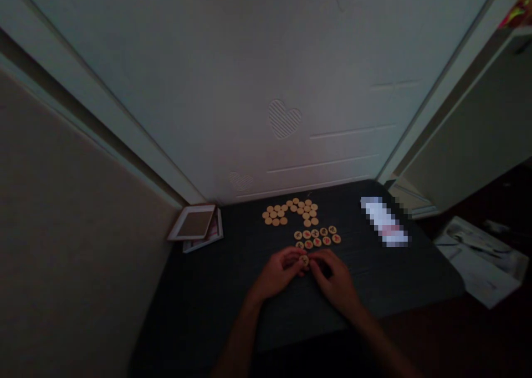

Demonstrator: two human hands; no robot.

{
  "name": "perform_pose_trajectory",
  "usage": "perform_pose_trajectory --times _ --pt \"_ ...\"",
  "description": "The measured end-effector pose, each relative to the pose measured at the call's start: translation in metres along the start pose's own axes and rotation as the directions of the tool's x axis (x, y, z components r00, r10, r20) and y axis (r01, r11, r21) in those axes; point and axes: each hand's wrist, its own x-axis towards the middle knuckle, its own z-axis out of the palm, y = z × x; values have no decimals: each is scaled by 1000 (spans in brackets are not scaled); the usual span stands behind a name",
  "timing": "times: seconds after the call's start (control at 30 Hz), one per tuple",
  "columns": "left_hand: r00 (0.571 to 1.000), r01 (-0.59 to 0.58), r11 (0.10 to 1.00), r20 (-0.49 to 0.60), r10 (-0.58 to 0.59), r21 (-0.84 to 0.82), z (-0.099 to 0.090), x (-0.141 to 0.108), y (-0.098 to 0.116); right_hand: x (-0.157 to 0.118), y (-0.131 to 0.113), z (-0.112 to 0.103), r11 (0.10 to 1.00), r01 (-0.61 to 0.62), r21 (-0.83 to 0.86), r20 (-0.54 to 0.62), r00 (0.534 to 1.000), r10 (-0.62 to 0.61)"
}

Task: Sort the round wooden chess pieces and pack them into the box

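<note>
A round wooden Chinese chess piece (304,260) with a dark character faces up between my two hands. My left hand (278,272) pinches it from the left, thumb in front. From the right, the fingers of my right hand (336,282) are closed at its edge. Just beyond my fingers, two rows of face-up pieces (317,242) show red or dark characters. Farther back lie several plain-faced round pieces (273,214) in a loose curved group. All of these rest on a dark table (199,300).
Framed or box-like flat items (195,225) are stacked at the table's left edge. A pixelated white object (384,221) lies on the right. Behind the table rises a pale panel (233,90) with embossed hearts. A white box or paper (482,261) is below, at right.
</note>
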Motion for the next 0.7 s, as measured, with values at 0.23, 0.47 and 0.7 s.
perform_pose_trajectory --times 0.23,0.47,0.7 --pt "1000 4 1000 -17 -4 13 1 0 1 -2 -1 0 999 34 14 22 999 -34" --pt "999 -12 998 -52 15 68 2 2 0 -1 -4 -1 999 7 33 43 999 -8" --pt "996 -12 997 -84 18 79 3 4 0 -3 -1 2 998 -13 58 79 997 8"
